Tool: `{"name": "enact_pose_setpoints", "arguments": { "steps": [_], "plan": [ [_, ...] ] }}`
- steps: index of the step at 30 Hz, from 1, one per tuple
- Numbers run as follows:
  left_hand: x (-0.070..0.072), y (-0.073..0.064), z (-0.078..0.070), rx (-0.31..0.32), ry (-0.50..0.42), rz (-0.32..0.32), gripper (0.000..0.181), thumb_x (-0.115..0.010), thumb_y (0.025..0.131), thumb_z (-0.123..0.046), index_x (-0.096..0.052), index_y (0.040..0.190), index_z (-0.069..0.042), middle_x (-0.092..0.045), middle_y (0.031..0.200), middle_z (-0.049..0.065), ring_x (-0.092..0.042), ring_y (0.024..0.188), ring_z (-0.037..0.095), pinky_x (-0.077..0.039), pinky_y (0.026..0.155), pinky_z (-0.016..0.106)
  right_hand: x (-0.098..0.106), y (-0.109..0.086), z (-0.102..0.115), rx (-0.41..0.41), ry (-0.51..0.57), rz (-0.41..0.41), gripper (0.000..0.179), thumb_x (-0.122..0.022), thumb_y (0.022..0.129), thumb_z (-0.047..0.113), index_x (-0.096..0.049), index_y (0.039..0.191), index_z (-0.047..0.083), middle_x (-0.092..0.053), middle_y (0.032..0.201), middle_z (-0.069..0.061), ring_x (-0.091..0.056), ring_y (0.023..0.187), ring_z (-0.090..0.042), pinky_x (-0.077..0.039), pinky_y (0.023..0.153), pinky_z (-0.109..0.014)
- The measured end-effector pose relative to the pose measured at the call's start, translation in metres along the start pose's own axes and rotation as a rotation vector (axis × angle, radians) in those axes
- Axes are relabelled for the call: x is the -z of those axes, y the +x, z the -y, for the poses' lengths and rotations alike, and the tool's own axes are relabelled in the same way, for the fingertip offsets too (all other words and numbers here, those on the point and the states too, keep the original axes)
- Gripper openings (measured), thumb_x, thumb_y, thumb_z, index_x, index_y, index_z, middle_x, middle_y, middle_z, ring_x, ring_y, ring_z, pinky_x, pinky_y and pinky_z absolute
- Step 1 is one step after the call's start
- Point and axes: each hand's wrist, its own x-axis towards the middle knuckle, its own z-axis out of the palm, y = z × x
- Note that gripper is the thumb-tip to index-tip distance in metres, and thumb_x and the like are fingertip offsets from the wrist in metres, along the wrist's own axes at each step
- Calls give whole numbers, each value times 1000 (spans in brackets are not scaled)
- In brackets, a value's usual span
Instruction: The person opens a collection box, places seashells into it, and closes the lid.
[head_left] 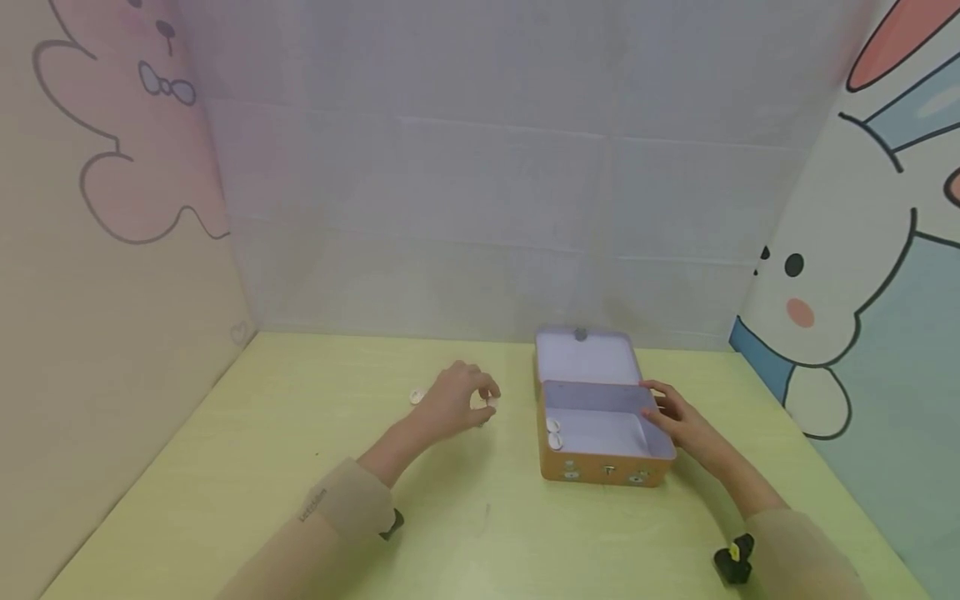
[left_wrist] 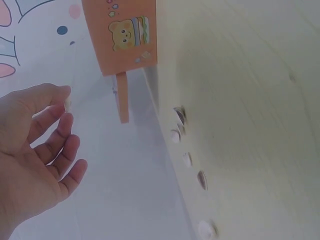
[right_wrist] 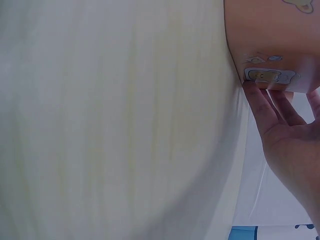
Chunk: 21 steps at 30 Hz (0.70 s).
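My left hand (head_left: 452, 400) pinches a small white shell (left_wrist: 67, 105) between thumb and fingertips, above the table left of the box. The other fingers are loosely bent. An orange suitcase-like box (head_left: 607, 472) stands with its lid (head_left: 587, 357) tipped back and its pale lilac inside showing. Two white shells (head_left: 554, 440) lie in the box along its left wall. At the right wall, my right hand (head_left: 686, 429) holds the rim, thumb inside; in the right wrist view its fingers (right_wrist: 260, 105) touch the printed outer side.
Several shells (left_wrist: 202, 180) lie scattered on the pale yellow table (head_left: 225, 467) in the left wrist view. One shell (head_left: 417, 397) shows beside the left hand in the head view. A white back wall (head_left: 420, 208) and cartoon-printed side walls enclose the table.
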Motion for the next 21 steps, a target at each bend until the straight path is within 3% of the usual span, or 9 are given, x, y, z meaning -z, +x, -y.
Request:
{"name": "enact_pose_setpoints", "arguments": {
  "steps": [12, 21],
  "plan": [
    [-23, 7, -23, -52, -88, -94, 14, -71, 82, -16, -69, 96, -13, -63, 87, 2, -51, 87, 16, -44, 80, 31, -1, -1, -1, 9, -17, 2, 60, -47, 99, 32, -17, 148, 15, -18, 148, -33, -26, 132, -52, -40, 94, -63],
    [-42, 13, -41, -44, -148, -156, 11, -70, 84, -19, -69, 94, -14, -62, 87, -1, -49, 87, 12, -43, 81, 27, -3, 1, -4, -21, -25, 8, 58, -46, 99, 33, -17, 147, 17, -16, 150, -31, -24, 134, -51, -39, 94, -64]
  ]
}}
